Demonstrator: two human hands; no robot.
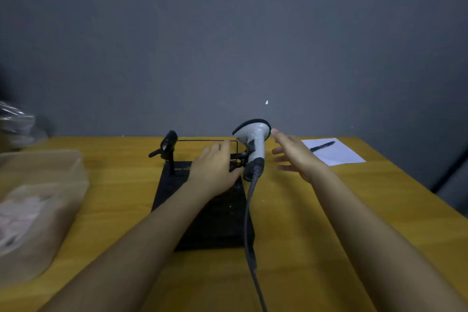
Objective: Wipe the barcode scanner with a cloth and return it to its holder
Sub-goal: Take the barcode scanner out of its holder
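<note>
A grey-white barcode scanner (254, 138) stands upright in a black holder (217, 220), its head at the top and its grey cable (249, 223) running down toward me. My left hand (215, 167) lies flat on the holder's base, just left of the scanner's handle, and holds nothing. To the right of the scanner my right hand (295, 156) hovers with its fingers spread, a small gap between it and the scanner. No cloth shows clearly in either hand.
A clear plastic bag (38, 200) with pale pinkish contents lies on the left of the yellow wooden table (316, 210). A white sheet of paper (336, 153) with a pen (323, 146) sits at the far right. A small black clamp (168, 145) stands on the holder's left.
</note>
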